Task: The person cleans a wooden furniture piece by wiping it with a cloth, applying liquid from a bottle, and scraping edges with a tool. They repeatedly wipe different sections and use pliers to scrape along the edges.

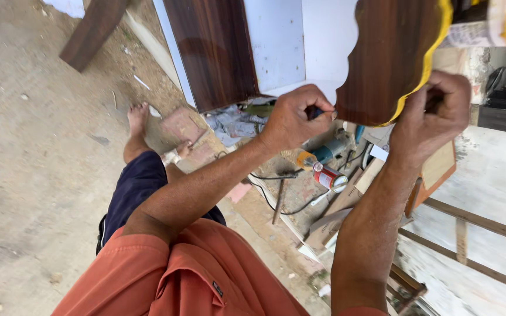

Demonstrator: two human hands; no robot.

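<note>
Dark wood panel [390, 55] between hands, left hand [291, 120] grip at edge, right hand [431, 114] behind

Below you the bare concrete floor [24, 175] carries the clutter. Your bare foot [137, 120] stands on it, just beside a flat reddish slab [181, 124] and crumpled newspaper [232, 123]. Nearer the middle lies a teal power tool [323, 153], with a red and white can [329, 177] on its side just beside it. A black cable [276, 202] trails across the floor there, crossing a thin rod [279, 202]. Wooden offcuts [346, 202] lie near the can.
</note>
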